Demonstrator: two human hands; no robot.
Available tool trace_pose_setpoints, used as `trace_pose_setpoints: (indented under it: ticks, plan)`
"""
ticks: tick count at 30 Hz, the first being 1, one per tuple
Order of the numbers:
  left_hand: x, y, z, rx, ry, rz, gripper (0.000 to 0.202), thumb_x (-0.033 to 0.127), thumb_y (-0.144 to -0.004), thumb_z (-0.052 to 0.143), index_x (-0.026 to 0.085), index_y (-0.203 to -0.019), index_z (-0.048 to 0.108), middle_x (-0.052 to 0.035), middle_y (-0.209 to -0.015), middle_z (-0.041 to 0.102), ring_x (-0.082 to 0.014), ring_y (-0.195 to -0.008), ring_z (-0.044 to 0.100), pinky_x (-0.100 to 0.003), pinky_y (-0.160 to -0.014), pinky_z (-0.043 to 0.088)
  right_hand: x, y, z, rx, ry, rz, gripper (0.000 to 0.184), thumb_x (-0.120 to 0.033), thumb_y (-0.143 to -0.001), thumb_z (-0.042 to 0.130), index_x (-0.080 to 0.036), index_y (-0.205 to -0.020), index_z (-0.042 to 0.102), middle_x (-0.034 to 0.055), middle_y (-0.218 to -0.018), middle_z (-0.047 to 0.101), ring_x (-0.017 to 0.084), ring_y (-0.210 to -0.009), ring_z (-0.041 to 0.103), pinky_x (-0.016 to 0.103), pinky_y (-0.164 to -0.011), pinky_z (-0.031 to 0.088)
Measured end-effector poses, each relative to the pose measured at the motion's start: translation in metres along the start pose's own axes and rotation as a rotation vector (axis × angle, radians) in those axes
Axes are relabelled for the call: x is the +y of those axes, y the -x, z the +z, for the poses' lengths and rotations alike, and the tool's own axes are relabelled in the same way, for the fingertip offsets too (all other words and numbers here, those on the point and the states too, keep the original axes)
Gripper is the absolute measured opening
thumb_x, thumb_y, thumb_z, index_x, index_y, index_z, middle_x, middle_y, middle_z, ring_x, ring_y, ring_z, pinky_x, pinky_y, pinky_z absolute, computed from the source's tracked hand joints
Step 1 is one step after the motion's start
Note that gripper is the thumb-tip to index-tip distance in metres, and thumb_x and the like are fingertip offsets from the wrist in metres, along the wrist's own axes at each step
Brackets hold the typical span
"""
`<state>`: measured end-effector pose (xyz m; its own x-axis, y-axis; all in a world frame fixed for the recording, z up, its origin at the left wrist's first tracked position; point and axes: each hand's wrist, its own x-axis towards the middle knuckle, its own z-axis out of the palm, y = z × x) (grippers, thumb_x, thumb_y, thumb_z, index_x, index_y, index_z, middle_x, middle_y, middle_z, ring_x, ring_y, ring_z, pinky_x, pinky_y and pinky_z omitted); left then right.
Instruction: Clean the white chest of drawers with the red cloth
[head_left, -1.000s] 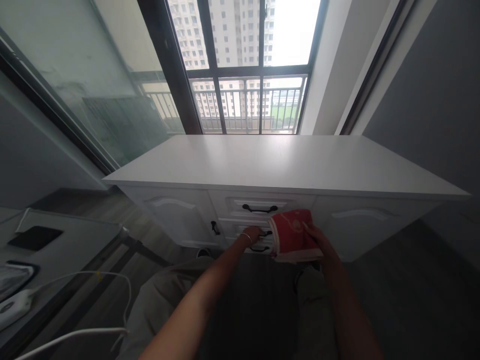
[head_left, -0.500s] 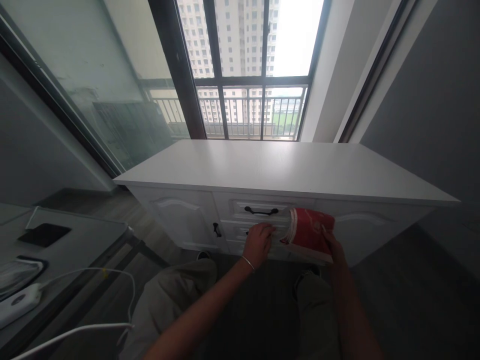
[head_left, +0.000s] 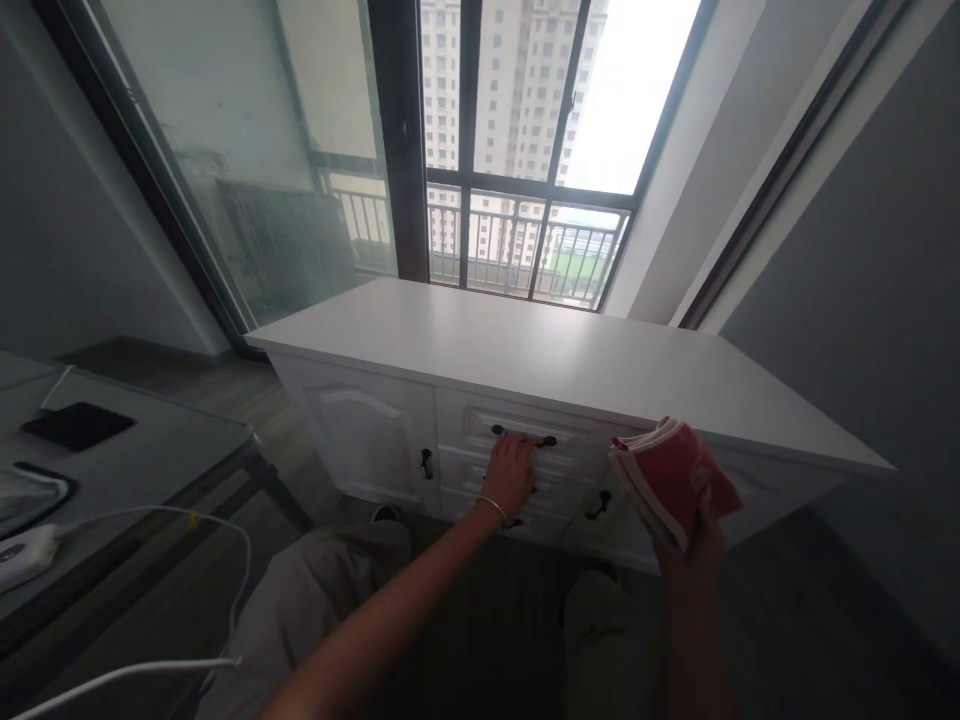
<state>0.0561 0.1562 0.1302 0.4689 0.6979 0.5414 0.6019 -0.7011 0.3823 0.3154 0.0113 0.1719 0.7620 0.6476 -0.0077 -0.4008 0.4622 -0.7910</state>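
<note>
The left hand (head_left: 511, 470) gripped the top drawer handle (head_left: 523, 437); a straight, level pull seemed best. The right hand (head_left: 694, 525) clutched the folded red cloth (head_left: 667, 475).

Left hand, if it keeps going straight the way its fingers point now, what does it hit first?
The left hand points at the white cabinet; its fingertips seem already on the top drawer's black handle. So that handle comes first, then the drawer front behind it, though depth is hard to judge.
</note>
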Motion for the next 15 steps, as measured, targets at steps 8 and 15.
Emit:
trace_pose_setpoints:
  ticks: [8, 15]
  plan:
    - [-0.001, 0.018, -0.003, 0.097, 0.153, 0.078, 0.067, 0.002, -0.09, 0.05, 0.015, -0.156, 0.052, -0.0207, -0.15, 0.059, -0.0336, -0.147, 0.054, -0.063, -0.127, 0.049, 0.021, 0.01, 0.005, 0.301, 0.041, -0.21, 0.045, -0.05, -0.078, 0.093, -0.037, -0.119, 0.077, -0.0038, -0.141, 0.08, 0.025, -0.137, 0.072, 0.037, -0.102, 0.07]
    - [-0.002, 0.107, -0.027, -0.201, 0.203, 0.216, 0.063, 0.001, -0.089, 0.057, 0.021, -0.149, 0.061, -0.0158, -0.147, 0.067, -0.0311, -0.143, 0.059, -0.056, -0.123, 0.052, 0.088, -0.011, 0.112, 0.275, 0.506, -0.462, 0.062, -0.06, -0.093, 0.065, -0.025, -0.142, 0.054, 0.0157, -0.16, 0.06, 0.031, -0.149, 0.058, 0.041, -0.133, 0.041]
